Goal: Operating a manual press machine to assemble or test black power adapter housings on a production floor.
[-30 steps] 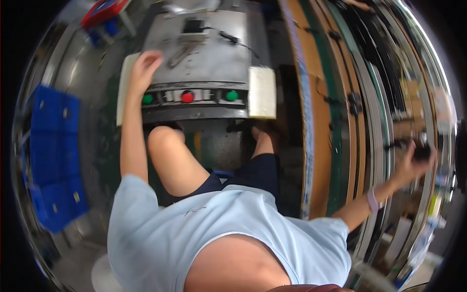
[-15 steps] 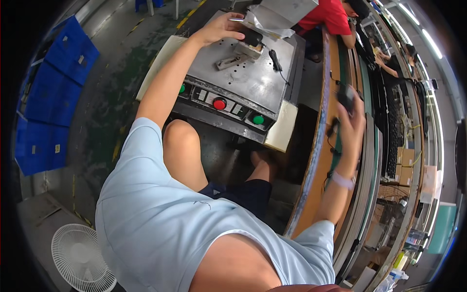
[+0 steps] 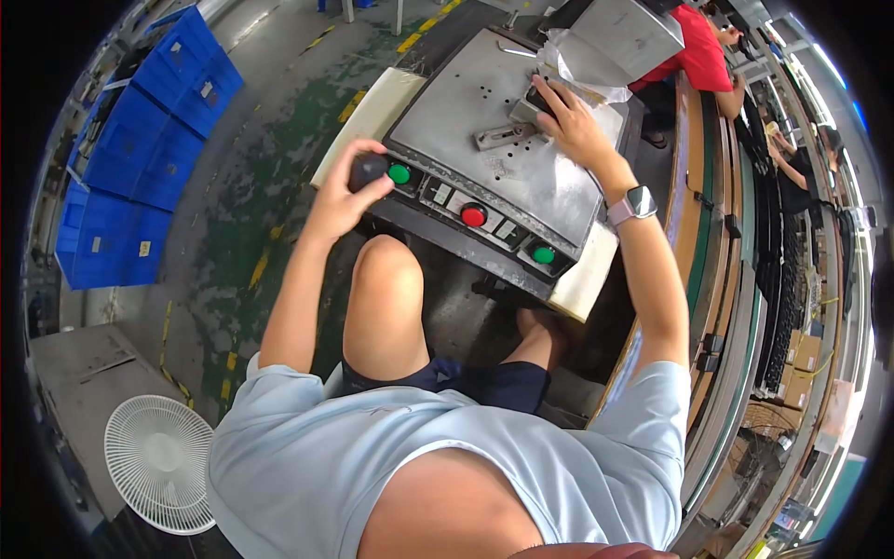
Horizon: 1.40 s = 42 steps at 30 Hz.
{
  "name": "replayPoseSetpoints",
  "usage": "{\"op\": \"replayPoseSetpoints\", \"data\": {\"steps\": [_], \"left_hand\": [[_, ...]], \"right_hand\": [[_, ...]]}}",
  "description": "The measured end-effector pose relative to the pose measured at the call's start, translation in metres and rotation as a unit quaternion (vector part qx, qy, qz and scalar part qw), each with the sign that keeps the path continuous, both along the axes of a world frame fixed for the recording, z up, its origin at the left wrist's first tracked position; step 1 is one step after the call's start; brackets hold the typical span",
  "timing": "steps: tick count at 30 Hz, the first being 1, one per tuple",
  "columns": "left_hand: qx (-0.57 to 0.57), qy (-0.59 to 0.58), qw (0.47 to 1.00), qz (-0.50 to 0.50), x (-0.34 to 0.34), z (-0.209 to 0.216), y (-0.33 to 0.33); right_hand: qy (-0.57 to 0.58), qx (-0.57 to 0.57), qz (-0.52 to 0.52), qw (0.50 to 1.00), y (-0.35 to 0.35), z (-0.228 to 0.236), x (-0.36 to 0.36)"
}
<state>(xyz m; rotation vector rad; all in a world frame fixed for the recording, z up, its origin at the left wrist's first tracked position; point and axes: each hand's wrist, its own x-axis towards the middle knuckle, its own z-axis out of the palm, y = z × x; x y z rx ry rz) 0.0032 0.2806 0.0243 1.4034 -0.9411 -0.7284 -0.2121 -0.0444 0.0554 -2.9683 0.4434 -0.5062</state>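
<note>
My left hand is closed around a small dark rounded part, held just left of the left green button on the machine's front panel. My right hand, with a watch on its wrist, reaches over the grey metal machine table. Its fingers grip another dark part at the metal fixture. A red button and a second green button sit further along the panel. My bare knees are under the machine.
Blue crates are stacked at the left. A white fan stands on the floor at lower left. A conveyor line runs along my right, with other people working at it, one of them in a red shirt.
My left hand came back from the fixture to the front panel with a dark part. My right hand moved from the conveyor to the fixture with its dark part.
</note>
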Motion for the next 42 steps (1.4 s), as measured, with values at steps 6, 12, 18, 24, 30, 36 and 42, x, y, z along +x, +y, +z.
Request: {"op": "replayPoseSetpoints", "data": {"steps": [6,12,18,24,30,36,42], "left_hand": [[0.021,-0.231,0.973,-0.017,-0.008,-0.074,-0.008],[-0.015,-0.154,0.985,-0.078,-0.019,-0.030,-0.039],[-0.194,-0.202,0.940,-0.197,-0.100,0.089,-0.074],[-0.052,-0.114,0.950,-0.285,-0.080,0.049,-0.029],[0.058,-0.082,0.978,-0.183,-0.026,-0.029,0.012],[0.110,-0.038,0.990,-0.081,0.002,-0.044,0.039],[-0.039,-0.042,0.985,-0.164,-0.030,-0.024,-0.054]], "right_hand": [[0.315,0.084,-0.143,0.934,0.116,0.030,-0.072],[0.126,-0.066,-0.173,0.975,0.177,-0.006,-0.086],[-0.316,0.583,0.095,0.743,0.200,0.037,-0.028],[-0.310,0.200,-0.274,0.888,0.194,0.136,-0.239],[-0.004,-0.013,-0.781,0.624,0.216,0.108,-0.626],[0.206,-0.158,-0.837,0.482,0.213,0.045,-0.629],[0.111,0.008,-0.720,0.685,0.107,-0.009,-0.508]]}}
